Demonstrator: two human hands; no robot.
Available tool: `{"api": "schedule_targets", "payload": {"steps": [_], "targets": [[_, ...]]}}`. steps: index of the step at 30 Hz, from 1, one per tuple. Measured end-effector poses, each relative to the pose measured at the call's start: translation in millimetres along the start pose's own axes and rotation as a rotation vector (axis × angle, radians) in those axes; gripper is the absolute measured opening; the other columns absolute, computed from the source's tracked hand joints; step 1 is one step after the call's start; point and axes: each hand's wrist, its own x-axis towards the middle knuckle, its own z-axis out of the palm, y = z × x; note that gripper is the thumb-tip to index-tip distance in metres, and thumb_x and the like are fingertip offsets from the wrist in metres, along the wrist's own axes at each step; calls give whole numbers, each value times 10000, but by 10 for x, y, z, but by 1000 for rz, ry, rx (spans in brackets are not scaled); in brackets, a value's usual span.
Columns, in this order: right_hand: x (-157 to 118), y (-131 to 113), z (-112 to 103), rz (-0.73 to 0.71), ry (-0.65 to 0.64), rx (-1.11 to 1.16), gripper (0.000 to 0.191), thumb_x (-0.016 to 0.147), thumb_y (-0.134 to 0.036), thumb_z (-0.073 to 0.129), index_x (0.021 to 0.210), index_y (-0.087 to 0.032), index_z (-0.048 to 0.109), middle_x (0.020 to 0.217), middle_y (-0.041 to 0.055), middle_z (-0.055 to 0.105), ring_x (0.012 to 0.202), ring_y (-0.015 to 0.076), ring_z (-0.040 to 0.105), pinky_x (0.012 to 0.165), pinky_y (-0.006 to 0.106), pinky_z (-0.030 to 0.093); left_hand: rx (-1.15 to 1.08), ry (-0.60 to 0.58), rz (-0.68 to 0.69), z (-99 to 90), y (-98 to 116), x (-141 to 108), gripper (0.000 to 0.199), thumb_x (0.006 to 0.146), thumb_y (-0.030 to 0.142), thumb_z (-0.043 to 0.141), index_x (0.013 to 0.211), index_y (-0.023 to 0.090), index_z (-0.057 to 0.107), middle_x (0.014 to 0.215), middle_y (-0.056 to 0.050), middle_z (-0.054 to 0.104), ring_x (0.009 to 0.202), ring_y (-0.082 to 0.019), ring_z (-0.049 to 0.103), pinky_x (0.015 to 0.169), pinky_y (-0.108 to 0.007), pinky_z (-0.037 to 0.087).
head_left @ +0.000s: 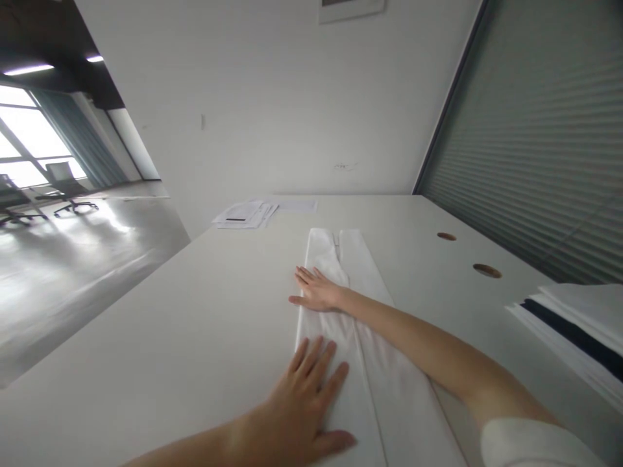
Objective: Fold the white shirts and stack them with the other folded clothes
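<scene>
A long white folded garment (367, 363) lies lengthwise on the white table, in two strips that meet along a middle line; its kind cannot be told. My left hand (304, 405) lies on the near part of its left strip, palm down and fingers spread. Farther along, my right hand (318, 292) rests flat near the left edge, its fingers stretched out and the forearm crossing over the cloth. Neither hand grasps anything. The garment's near end runs out of the bottom of the view.
The white table (219, 324) meets a wall at the back. Loose papers (246, 213) lie at its far left. On the right are a stack of white and dark flat items (579, 324), two round holes (487, 270) in the tabletop, and blinds (535, 149) behind glass.
</scene>
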Motion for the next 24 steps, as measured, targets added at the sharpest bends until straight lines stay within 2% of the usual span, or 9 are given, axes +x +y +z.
{"api": "schedule_targets", "payload": {"steps": [4, 7, 10, 15, 17, 21, 24], "targets": [[308, 241, -16, 58, -24, 2, 1073, 884, -804, 158, 1561, 27, 124, 1630, 210, 14, 1516, 295, -18, 1220, 461, -16, 0, -4, 15, 123, 41, -54, 890, 920, 700, 353, 1593, 171, 112, 1619, -208, 95, 1485, -435, 37, 1149, -704, 137], [577, 475, -38, 139, 25, 0, 1042, 888, -797, 170, 1580, -31, 27, 1638, 190, -10, 1518, 276, -28, 1216, 459, 1, 68, 41, 45, 222, 65, -60, 878, 930, 674, 363, 1593, 162, 98, 1620, -200, 118, 1487, -432, 79, 1141, -703, 166], [848, 696, -55, 273, 108, 2, 1005, 894, -780, 227, 1585, -114, -72, 1647, 165, -16, 1519, 256, -20, 1215, 426, 24, 195, 136, 83, 332, 41, -64, 896, 918, 695, 375, 1583, 135, 157, 1612, -198, 193, 1476, -430, 170, 1147, -670, 203], [1222, 991, -98, 427, 159, 8, 1025, 900, -766, 209, 1578, -32, -21, 1639, 200, 3, 1519, 279, -5, 1213, 428, 29, 375, 370, 119, 496, -7, -46, 917, 870, 765, 379, 1521, 119, 352, 1566, -187, 344, 1468, -403, 236, 1199, -611, 92], [1333, 1086, -117, 470, 167, 7, 1008, 905, -759, 185, 1580, -26, 40, 1641, 195, 29, 1520, 275, -3, 1212, 438, 25, 424, 427, 128, 541, -17, -29, 812, 907, 689, 413, 1491, 125, 404, 1559, -183, 361, 1463, -403, 249, 1200, -611, 71], [1498, 1236, -150, 516, 177, 4, 975, 913, -747, 174, 1578, -35, 121, 1644, 179, 67, 1521, 265, 18, 1209, 452, 17, 493, 475, 118, 608, -25, 0, 548, 964, 387, 487, 1458, 154, 455, 1555, -176, 368, 1436, -402, 316, 1189, -631, 77], [1582, 1311, -163, 532, 189, 5, 953, 924, -729, 171, 1576, -34, 138, 1644, 173, 76, 1521, 256, 27, 1207, 464, 8, 497, 494, 119, 656, -26, 14, 507, 972, 353, 474, 1442, 161, 476, 1546, -183, 380, 1413, -411, 355, 1177, -651, 87]]}}
